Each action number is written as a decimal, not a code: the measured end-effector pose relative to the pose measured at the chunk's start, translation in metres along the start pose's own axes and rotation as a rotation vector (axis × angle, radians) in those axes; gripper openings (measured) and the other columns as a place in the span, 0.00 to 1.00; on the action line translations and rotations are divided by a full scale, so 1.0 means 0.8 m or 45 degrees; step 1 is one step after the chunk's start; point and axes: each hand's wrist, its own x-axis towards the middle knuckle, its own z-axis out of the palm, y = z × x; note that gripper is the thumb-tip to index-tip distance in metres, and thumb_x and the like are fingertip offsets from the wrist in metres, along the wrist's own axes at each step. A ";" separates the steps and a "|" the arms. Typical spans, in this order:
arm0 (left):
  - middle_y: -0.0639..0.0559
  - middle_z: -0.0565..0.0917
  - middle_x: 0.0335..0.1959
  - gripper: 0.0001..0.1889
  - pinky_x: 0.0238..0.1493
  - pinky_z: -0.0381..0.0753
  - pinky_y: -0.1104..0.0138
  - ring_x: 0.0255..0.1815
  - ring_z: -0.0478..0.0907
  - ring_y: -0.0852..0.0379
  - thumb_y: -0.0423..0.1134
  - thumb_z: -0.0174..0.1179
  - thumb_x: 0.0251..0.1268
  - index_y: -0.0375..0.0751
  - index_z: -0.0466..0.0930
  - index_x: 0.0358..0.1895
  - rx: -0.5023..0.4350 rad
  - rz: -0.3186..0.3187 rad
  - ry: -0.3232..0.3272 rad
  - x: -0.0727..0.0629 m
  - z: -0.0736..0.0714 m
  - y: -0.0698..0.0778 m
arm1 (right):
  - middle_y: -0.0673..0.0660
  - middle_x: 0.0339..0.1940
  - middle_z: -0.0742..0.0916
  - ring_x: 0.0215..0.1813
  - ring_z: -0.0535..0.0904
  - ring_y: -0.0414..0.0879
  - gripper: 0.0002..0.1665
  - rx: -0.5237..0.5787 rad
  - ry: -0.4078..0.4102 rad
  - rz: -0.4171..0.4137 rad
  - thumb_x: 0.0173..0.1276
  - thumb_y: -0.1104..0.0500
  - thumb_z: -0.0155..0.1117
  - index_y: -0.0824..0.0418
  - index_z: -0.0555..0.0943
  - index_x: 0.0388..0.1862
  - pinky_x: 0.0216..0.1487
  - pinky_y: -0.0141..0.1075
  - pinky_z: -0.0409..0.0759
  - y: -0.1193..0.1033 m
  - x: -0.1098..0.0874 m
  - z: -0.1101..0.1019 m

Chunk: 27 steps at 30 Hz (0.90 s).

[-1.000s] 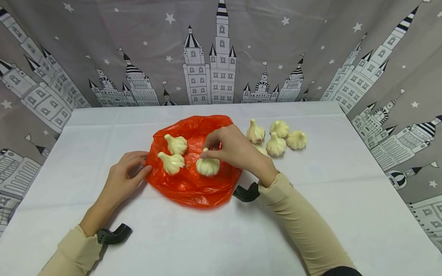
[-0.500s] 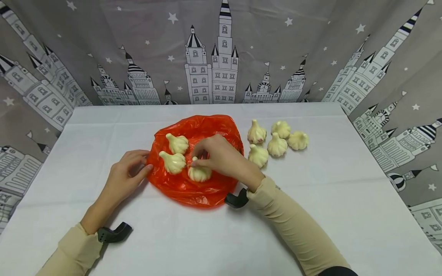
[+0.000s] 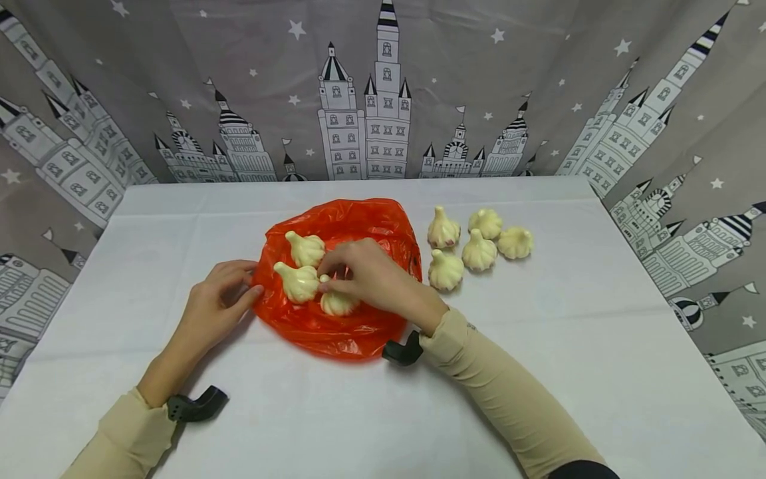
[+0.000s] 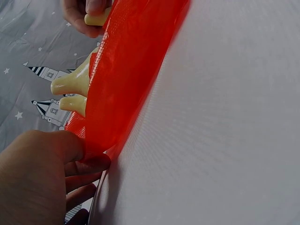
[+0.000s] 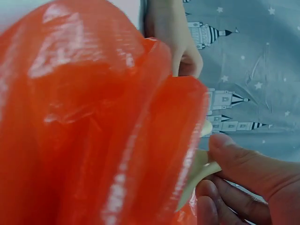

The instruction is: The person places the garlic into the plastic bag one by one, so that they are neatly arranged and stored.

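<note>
A red plastic bag lies spread on the table with garlic bulbs on it. Two of them, an upper bulb and a lower bulb, rest at its left side. My right hand pinches the stem of a third garlic bulb, right beside the lower one. In the right wrist view, thumb and fingers close on that stem, while the bag hides most of the bulb. At the bag's left edge, my left hand pinches the plastic between thumb and fingers, as the left wrist view shows.
Several more garlic bulbs stand in a group right of the bag on the white tablecloth. A grey curtain printed with castles hangs behind the table's far edge.
My right hand has carried the garlic bulb leftward and slightly down across the bag, up to the other two. The left hand has stayed at the bag's edge.
</note>
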 end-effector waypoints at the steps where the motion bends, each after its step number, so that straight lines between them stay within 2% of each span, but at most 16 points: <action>1: 0.38 0.85 0.60 0.03 0.62 0.57 0.91 0.67 0.76 0.40 0.31 0.70 0.67 0.40 0.86 0.39 0.001 0.003 0.000 0.000 0.000 0.000 | 0.49 0.43 0.92 0.48 0.84 0.41 0.12 -0.006 -0.001 0.000 0.69 0.55 0.77 0.57 0.91 0.49 0.54 0.31 0.81 0.001 0.000 0.000; 8: 0.38 0.85 0.59 0.03 0.63 0.58 0.91 0.66 0.76 0.40 0.30 0.70 0.67 0.39 0.86 0.39 -0.002 0.021 0.006 0.001 0.000 -0.001 | 0.47 0.45 0.93 0.49 0.87 0.38 0.17 0.015 0.034 -0.002 0.69 0.51 0.77 0.56 0.91 0.53 0.56 0.31 0.82 0.004 -0.001 -0.002; 12: 0.38 0.86 0.59 0.03 0.63 0.58 0.91 0.66 0.76 0.41 0.30 0.70 0.67 0.39 0.86 0.38 -0.002 0.016 0.005 0.001 0.001 0.000 | 0.47 0.44 0.93 0.42 0.83 0.38 0.17 0.043 0.057 0.000 0.71 0.50 0.75 0.57 0.91 0.53 0.47 0.31 0.81 0.007 -0.003 -0.006; 17: 0.38 0.85 0.60 0.03 0.62 0.57 0.91 0.66 0.76 0.40 0.30 0.70 0.67 0.39 0.85 0.38 0.005 0.017 0.007 0.002 0.002 -0.001 | 0.45 0.43 0.93 0.35 0.79 0.39 0.14 0.017 0.103 -0.006 0.73 0.49 0.73 0.54 0.92 0.50 0.40 0.30 0.77 0.009 -0.006 -0.011; 21: 0.37 0.86 0.59 0.03 0.62 0.57 0.91 0.66 0.76 0.39 0.30 0.70 0.66 0.39 0.85 0.38 0.007 0.028 0.015 0.003 0.002 -0.002 | 0.45 0.41 0.92 0.34 0.79 0.39 0.13 0.012 0.125 -0.010 0.74 0.49 0.72 0.53 0.92 0.49 0.39 0.30 0.77 0.011 -0.007 -0.012; 27: 0.38 0.85 0.59 0.03 0.62 0.57 0.92 0.66 0.76 0.39 0.30 0.70 0.67 0.39 0.85 0.38 0.013 0.019 0.009 0.003 0.003 -0.002 | 0.45 0.41 0.92 0.37 0.80 0.37 0.12 0.019 0.160 -0.034 0.73 0.50 0.73 0.54 0.92 0.48 0.44 0.33 0.81 0.018 -0.010 -0.014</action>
